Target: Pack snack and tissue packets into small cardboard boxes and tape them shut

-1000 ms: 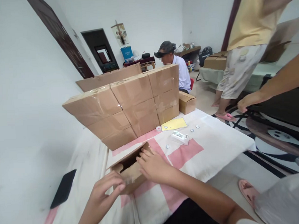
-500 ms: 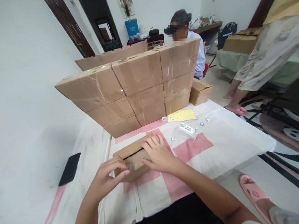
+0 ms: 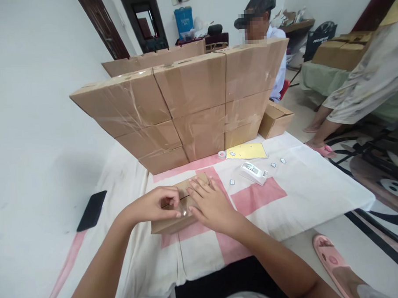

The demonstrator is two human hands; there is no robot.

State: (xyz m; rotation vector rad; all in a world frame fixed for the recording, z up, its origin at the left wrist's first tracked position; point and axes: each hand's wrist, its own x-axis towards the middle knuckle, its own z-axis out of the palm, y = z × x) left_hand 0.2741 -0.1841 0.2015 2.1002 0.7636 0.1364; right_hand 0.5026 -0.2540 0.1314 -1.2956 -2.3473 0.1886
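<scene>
We've our R hand (image 3: 212,204) open flat atop 1 ctn (image 3: 171,225), just in from table's (image 3: 319,179) front edge; our L hand (image 3: 155,203) half-curled by its tape (image 3: 184,210), grip unclear. Beyond: 9 stacked boxes (image 3: 197,105), 4 small tags (image 3: 232,182).

Brown carton (image 3: 169,225), stacked boxes (image 3: 196,94) same brown, cloth (image 3: 200,259) in pink and white blocks, yellow sheet (image 3: 250,151), white device (image 3: 253,173), black slab (image 3: 91,211), blue bin (image 3: 184,21), pink slipper (image 3: 329,257)

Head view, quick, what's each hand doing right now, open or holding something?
Left hand: half-curled at the cardboard box, by clear tape; whether it grips the tape cannot be told.
Right hand: open, laid on the box's top.
</scene>
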